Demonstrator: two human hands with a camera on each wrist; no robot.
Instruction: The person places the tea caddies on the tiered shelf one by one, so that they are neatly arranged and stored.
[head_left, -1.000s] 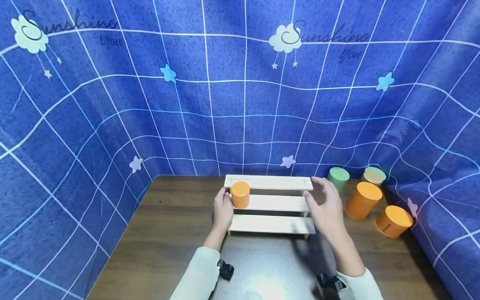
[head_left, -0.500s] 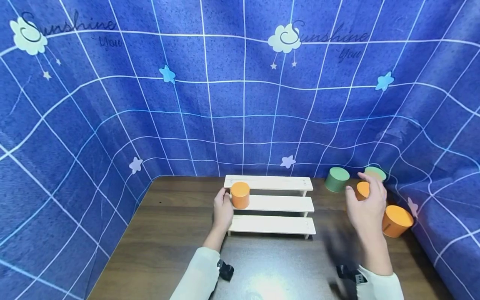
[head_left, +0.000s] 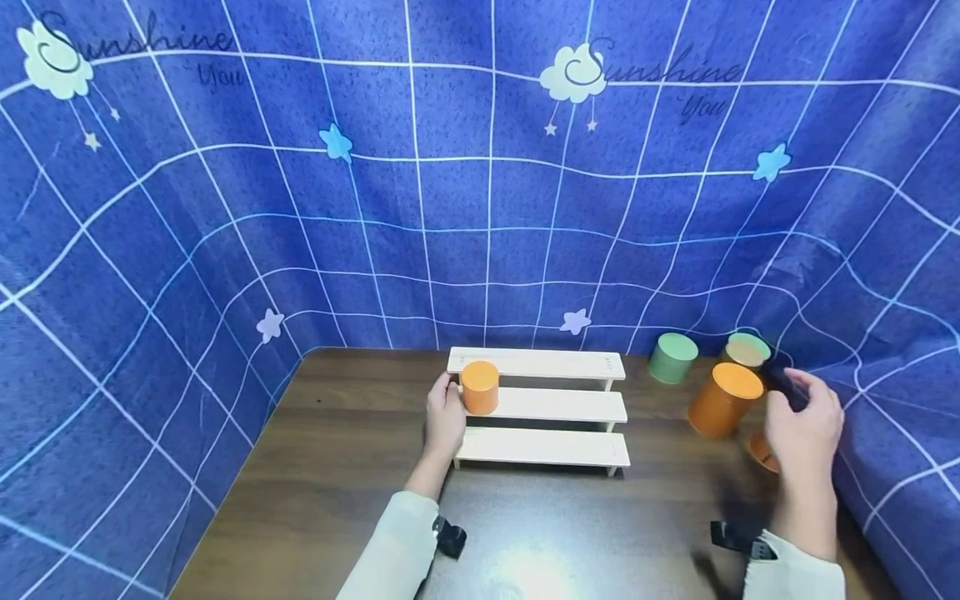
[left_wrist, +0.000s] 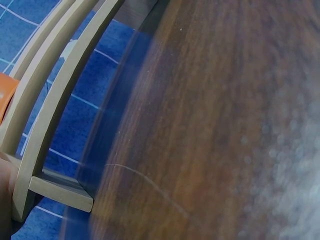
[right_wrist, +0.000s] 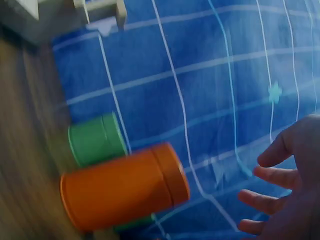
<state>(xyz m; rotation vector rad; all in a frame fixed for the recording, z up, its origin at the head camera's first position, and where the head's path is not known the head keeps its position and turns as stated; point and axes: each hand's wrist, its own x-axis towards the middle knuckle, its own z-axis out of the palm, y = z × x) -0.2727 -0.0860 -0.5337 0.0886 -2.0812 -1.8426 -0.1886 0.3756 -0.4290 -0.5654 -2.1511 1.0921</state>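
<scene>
My left hand point(head_left: 446, 417) holds the left end of a pale three-step wooden display rack point(head_left: 543, 447). A small orange canister point(head_left: 480, 389) stands at the left of its middle step, right beside that hand's fingertips. In the left wrist view, a bit of the hand point(left_wrist: 6, 195) shows at the rack's end. On the right, my right hand point(head_left: 806, 429) hovers over a short orange canister point(head_left: 763, 452), hiding most of it. The right wrist view shows its fingers point(right_wrist: 265, 200) spread and holding nothing. A tall orange canister point(head_left: 724, 404) stands to its left.
Behind the tall canister stand a green canister point(head_left: 672, 358) and another with a green rim and tan top point(head_left: 747, 348). A blue grid-patterned curtain point(head_left: 487, 208) closes off the back and both sides of the brown wooden table point(head_left: 337, 467).
My right hand has moved from the rack's right end, past the tall orange canister, to over the short one. The left hand and the canister on the rack have stayed put.
</scene>
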